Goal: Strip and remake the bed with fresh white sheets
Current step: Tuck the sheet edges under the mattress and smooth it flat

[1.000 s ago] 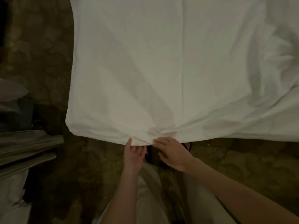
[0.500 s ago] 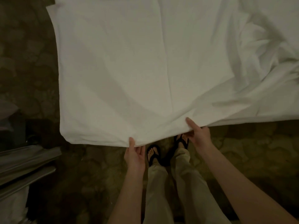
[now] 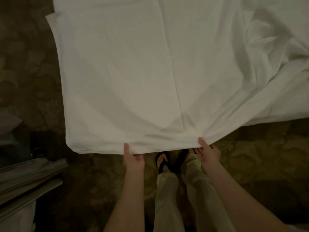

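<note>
My left hand [image 3: 133,159] and right hand [image 3: 209,152] each pinch the near hem of the large white cotton sheet [image 3: 142,81], thumbs on top. It spreads out ahead over the dark patterned carpet [image 3: 30,67], rumpled at the right.

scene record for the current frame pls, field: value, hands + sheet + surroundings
left hand: grips near edge of the white fabric sheet, thumb on top
right hand: grips same edge, further right, cloth bunched at the thumb
sheet state: lifted at near edge, smooth on left, rumpled on right
floor: dark patterned carpet
feet: black flip-flop sandals, pale trousers
left side: grey folded fabric, identity unclear
</note>
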`<state>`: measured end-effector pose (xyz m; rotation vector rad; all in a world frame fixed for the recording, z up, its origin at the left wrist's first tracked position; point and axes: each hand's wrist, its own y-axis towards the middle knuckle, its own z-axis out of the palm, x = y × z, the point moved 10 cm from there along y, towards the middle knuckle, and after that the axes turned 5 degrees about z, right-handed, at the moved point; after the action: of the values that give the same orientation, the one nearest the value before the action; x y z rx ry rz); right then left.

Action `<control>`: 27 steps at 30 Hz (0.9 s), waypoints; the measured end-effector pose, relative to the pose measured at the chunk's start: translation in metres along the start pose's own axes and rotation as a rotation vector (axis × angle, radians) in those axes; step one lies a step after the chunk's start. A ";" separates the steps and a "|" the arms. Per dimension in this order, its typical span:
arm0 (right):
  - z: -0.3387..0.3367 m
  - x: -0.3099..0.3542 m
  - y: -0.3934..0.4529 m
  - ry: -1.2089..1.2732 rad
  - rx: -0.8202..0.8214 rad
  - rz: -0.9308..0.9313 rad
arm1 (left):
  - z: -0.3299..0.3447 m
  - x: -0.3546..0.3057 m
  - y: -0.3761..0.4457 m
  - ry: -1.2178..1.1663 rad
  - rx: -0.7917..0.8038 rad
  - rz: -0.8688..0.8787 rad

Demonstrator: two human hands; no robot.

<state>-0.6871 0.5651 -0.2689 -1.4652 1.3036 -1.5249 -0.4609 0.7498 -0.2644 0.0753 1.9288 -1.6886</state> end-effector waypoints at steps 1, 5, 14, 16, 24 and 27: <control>-0.004 -0.007 0.001 0.027 -0.016 0.015 | -0.004 -0.014 0.006 -0.010 -0.025 0.017; 0.032 -0.025 -0.008 0.102 0.097 0.068 | -0.021 -0.065 0.024 0.019 -0.102 0.107; 0.081 -0.094 -0.047 0.101 0.168 0.143 | -0.050 -0.094 0.034 -0.123 -0.114 0.077; 0.084 -0.097 -0.048 0.083 0.194 0.158 | -0.037 -0.100 0.038 -0.212 -0.003 0.061; 0.143 -0.138 -0.083 0.126 0.310 0.281 | -0.022 -0.148 0.047 -0.016 0.157 0.100; 0.117 -0.155 -0.070 0.056 0.194 0.221 | -0.046 -0.166 0.054 -0.046 0.087 0.097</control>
<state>-0.5347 0.7048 -0.2678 -1.1260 1.2650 -1.5083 -0.3174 0.8560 -0.2366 0.1588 1.7894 -1.6947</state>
